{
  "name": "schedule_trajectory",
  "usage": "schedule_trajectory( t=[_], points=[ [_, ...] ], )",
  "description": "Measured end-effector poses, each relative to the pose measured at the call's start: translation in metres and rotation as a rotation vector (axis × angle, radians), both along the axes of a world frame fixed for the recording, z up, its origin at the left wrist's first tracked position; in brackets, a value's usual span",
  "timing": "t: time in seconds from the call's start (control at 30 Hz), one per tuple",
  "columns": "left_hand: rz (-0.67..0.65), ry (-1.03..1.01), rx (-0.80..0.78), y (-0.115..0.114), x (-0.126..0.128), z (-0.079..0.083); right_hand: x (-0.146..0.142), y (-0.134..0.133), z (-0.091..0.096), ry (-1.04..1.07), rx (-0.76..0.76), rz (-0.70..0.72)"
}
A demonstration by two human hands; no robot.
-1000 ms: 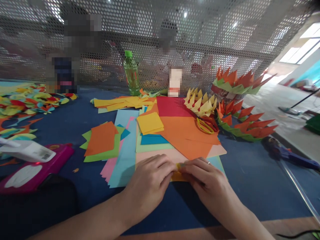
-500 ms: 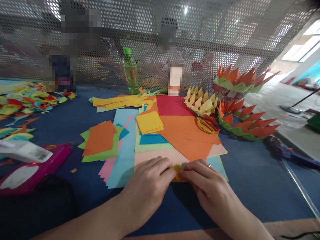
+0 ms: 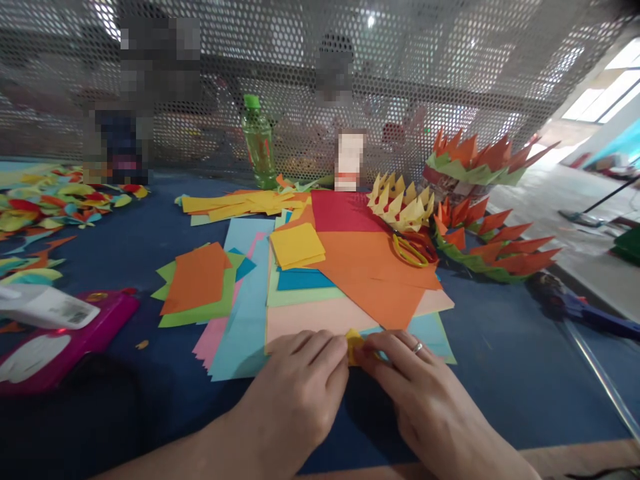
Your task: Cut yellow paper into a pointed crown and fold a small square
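Note:
A small piece of yellow paper (image 3: pixel 353 345) shows between my two hands, at the near edge of the paper stack. My left hand (image 3: pixel 305 380) pinches its left side, with the fingers curled over it. From the right, my right hand (image 3: pixel 415 383), with a ring on one finger, grips the other side between thumb and fingers. Most of the yellow piece is hidden by my fingers. Beyond my hands lie pink sheets (image 3: pixel 310 320), a large orange sheet (image 3: pixel 380 273) and a small pile of yellow squares (image 3: pixel 297 246).
Scissors with yellow handles (image 3: pixel 410 251) lie near folded paper crowns (image 3: pixel 495 243). A green bottle (image 3: pixel 259 147) stands by the perforated metal screen (image 3: pixel 210 127). On the right is a blue glue gun (image 3: pixel 585 310); on the left, a magenta device (image 3: pixel 107 320) and orange and green squares (image 3: pixel 197 280).
Both hands have moved slightly nearer to me, and the right fingers have shifted on the yellow paper. The view has drifted a little.

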State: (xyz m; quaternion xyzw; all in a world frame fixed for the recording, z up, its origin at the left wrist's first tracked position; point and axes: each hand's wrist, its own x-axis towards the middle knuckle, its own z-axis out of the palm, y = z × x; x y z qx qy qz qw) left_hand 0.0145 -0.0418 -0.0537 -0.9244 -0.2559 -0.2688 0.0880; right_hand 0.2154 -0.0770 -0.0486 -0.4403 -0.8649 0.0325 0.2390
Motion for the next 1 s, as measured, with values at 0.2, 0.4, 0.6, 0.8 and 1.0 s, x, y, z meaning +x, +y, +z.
schedule_trajectory(
  t=[0.2,0.4,0.6,0.8,1.0],
  points=[
    [-0.013,0.050,0.101,-0.010,-0.005,-0.003,-0.001,0.001,-0.008,-0.010,0.070,-0.014],
    [-0.026,0.022,0.051,-0.012,-0.006,-0.009,0.001,0.001,-0.013,-0.042,0.073,-0.032],
    [-0.032,0.006,0.007,-0.009,-0.006,-0.007,0.002,0.000,-0.016,-0.063,0.127,-0.023],
    [-0.018,-0.111,0.074,-0.007,-0.002,-0.026,0.001,0.001,-0.015,-0.031,0.155,-0.057],
    [-0.019,-0.101,0.031,-0.006,0.000,-0.037,0.000,0.001,-0.011,0.005,0.163,-0.106]
  ],
)
